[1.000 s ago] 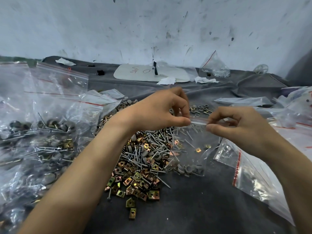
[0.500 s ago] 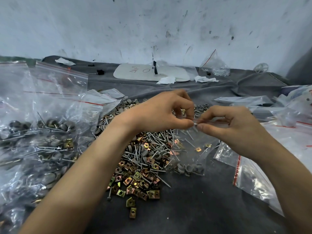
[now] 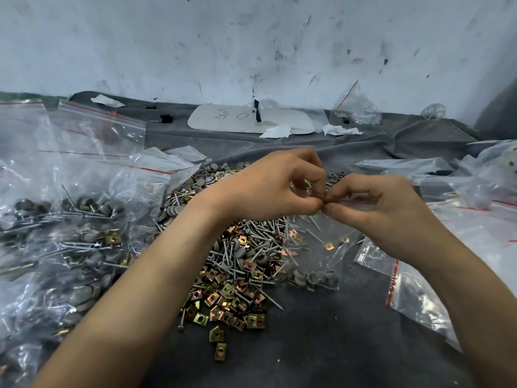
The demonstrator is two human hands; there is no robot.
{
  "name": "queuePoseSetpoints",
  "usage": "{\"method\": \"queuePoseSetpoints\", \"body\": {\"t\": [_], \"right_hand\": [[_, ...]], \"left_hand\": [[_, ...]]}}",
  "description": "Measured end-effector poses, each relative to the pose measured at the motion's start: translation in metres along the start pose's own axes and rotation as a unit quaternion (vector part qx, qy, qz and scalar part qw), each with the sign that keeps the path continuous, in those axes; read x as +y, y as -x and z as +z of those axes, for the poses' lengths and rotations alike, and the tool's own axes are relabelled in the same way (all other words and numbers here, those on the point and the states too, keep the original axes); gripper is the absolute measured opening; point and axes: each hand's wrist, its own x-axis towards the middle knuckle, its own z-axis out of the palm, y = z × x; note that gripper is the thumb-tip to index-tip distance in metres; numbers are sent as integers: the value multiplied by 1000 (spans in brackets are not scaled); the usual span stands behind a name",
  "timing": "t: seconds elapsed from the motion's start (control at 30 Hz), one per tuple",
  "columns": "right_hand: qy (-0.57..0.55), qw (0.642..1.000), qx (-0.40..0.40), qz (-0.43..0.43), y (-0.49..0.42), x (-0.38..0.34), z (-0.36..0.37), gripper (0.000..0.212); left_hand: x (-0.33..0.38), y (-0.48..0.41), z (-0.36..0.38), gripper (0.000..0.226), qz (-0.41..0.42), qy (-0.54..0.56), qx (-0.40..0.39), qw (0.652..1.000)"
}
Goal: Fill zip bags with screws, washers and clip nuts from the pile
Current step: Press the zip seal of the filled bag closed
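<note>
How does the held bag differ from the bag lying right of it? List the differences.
Pose: the held bag is held upright, pinched at its top by the left hand and right hand; the right bag lies flat on the cloth, untouched.
Contents: the held bag has screws, clip nuts and washers in it; the right bag looks empty.
Both are clear plastic.

The tabletop point(image 3: 321, 345), draped in wrinkled dark grey cloth, carries a loose pile of silver screws, grey washers and brass-coloured square clip nuts point(image 3: 237, 264) at its middle. Left of the pile lies a heap of filled clear zip bags with red strips point(image 3: 70, 233); to its right lie flat empty clear zip bags point(image 3: 414, 292). Near the wall lie a flat white board with red scribbles point(image 3: 246, 120), crumpled white tissues point(image 3: 275, 132) and a puffed clear bag of small parts point(image 3: 355, 110).
</note>
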Motion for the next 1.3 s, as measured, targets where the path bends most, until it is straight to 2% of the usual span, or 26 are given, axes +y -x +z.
{"method": "queuePoseSetpoints", "body": {"t": [0.23,0.37,0.5,0.67,0.87,1.07,1.13,1.2,1.27,1.3], "right_hand": [[-23,1000,-11,11,1,1,-12,16],[4,1000,-20,18,-1,5,-12,8],[-13,999,-16,44,1,6,-16,23],[24,999,-13,42,2,10,-19,29],[35,998,8,44,5,17,-32,43],[66,997,1,47,8,14,-33,35],[67,996,-6,58,14,17,-39,27],[61,995,-21,79,21,27,-48,24],[59,992,-27,108,27,36,-51,41],[71,990,-28,120,28,39,-51,53]], "left_hand": [[-3,0,0,7,-6,6,-1,1000],[-3,-1,2,14,-10,5,-10,1000],[-5,-1,-1,18,-15,-2,-13,1000],[-6,-1,-1,12,-28,-6,-32,999],[-12,2,-6,24,-55,13,-46,997],[-14,0,-6,37,-46,-3,-61,997],[-12,-2,-2,39,-41,30,-69,996],[-9,-3,4,37,-57,129,-68,988],[-7,-3,4,29,-98,291,-12,952],[-8,-2,0,25,-119,382,40,915]]}}
